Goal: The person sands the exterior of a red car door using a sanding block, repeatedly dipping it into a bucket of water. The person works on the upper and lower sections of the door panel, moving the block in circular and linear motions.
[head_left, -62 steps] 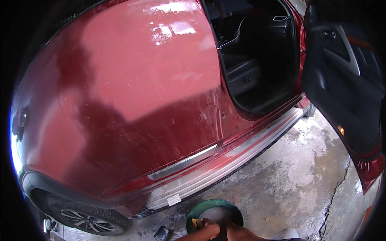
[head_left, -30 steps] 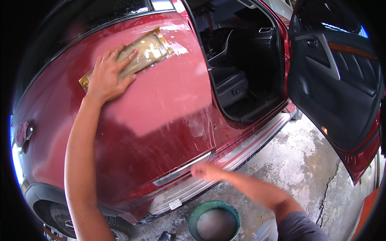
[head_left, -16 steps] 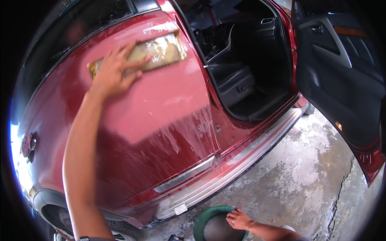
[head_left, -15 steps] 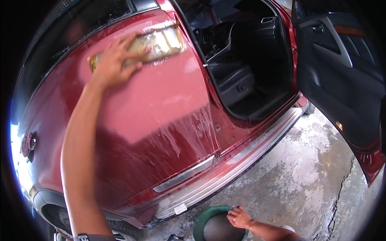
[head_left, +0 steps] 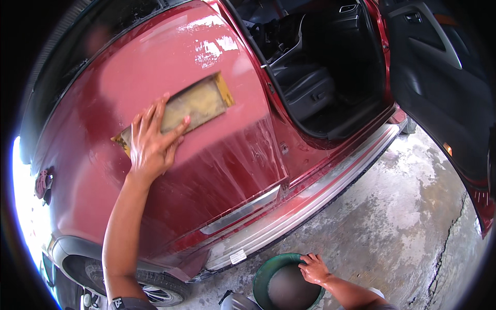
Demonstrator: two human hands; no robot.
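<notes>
My left hand (head_left: 151,147) holds a long, flat sanding block (head_left: 199,105) against the red car door panel (head_left: 222,181). Its fingers lie across the block's left half, with the thumb apart. The block is yellowish with darker yellow ends, and it tilts up to the right. Around it the paint is dull pink and wet, with pale runs trickling over the darker red below. Down at the lower edge, my right hand (head_left: 314,269) grips the rim of a green bucket (head_left: 262,276) of murky greyish water. Its fingertips curl over the rim and are partly hidden.
At the right the front door (head_left: 439,77) hangs wide open, showing a black seat (head_left: 307,93). A running board (head_left: 289,222) juts out below the body. The rear wheel (head_left: 160,294) is at the lower left. Cracked, wet concrete floor (head_left: 382,206) lies beside the car.
My left hand has moved the sanding block down the panel, away from the window edge. My right hand stays on the bucket rim. The whole view has shifted slightly.
</notes>
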